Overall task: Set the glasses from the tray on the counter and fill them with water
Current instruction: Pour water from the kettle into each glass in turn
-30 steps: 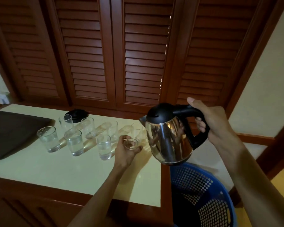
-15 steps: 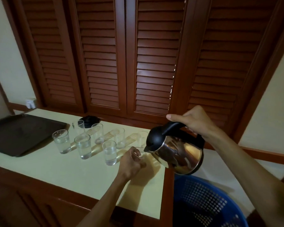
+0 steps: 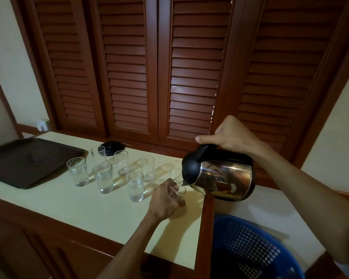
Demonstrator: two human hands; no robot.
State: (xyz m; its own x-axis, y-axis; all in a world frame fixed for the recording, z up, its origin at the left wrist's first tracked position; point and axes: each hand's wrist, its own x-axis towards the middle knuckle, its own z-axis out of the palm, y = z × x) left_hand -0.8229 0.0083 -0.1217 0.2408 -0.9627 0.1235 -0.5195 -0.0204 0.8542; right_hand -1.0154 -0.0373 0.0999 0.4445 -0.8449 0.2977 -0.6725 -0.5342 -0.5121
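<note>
Now | right hand (image 3: 231, 135) grips tilted kettle (image 3: 220, 178) handle | left hand (image 3: 165, 200) fingers wrap glass (image 3: 178, 187) on counter (image 3: 89, 208)

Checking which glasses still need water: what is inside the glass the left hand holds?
The kettle spout sits over the held glass rim. The left hand covers its lower part, so the water level cannot be seen.

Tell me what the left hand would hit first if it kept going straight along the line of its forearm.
The left hand already grips the glass being filled; beyond that, probably the kettle, whose spout sits at the glass's rim, though depth is hard to judge.
</note>
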